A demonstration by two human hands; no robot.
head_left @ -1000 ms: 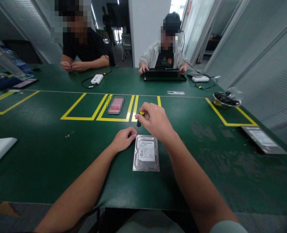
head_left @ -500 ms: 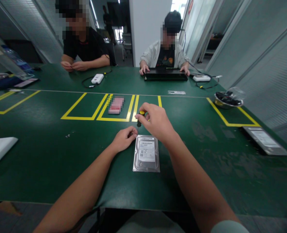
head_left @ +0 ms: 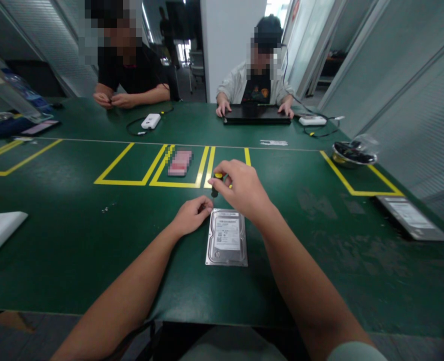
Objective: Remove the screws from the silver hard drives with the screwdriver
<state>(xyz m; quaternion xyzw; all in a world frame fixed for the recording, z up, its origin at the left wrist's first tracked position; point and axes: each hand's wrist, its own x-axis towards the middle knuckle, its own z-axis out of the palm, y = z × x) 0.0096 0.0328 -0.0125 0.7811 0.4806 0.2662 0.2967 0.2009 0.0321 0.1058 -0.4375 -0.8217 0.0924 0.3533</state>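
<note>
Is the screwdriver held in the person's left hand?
No, the right hand grips the screwdriver, while the left hand rests by the hard drive.

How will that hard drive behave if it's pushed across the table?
The hard drive looks like a rigid metal slab, so probably stiff and heavy for its size. Lying flat on the table, it should slide rather than tip or roll.

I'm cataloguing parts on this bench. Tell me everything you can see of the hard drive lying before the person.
The hard drive is a flat silvery metal box with a white printed label, unreadable here. It lies label up on the green table, long side pointing away. The left hand pinches at its far left corner, where a screwdriver in the right hand points down.
</note>
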